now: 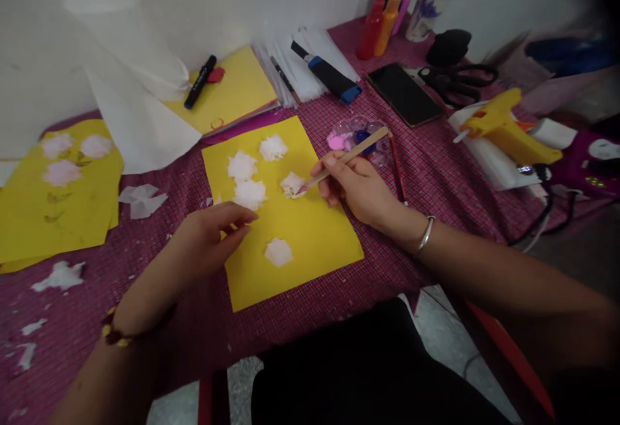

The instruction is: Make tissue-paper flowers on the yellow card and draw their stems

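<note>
A sheet of yellow paper (310,231) lies on the cloth in front of me, with several white tissue-paper flowers (278,252) on it. My right hand (353,183) grips a paintbrush (361,148) with a flat wooden handle. Its pinkish tip touches the edge of one small paper flower (291,183). Over the left edge of the sheet, my left hand (217,234) hovers with thumb and forefinger apart and nothing visible between them. Just beyond its fingertips lies another paper flower (250,194). Behind my right hand sits a clear paint palette (382,150) holding pink and dark blue paint.
Finished-looking yellow sheets with pink flowers (22,221) lie at the left, near torn tissue scraps (61,276). A marker (200,81), a utility knife (329,76), a phone (404,93), scissors (455,81) and a yellow glue gun (508,129) lie behind and right. Paint bottles (372,28) stand at the back.
</note>
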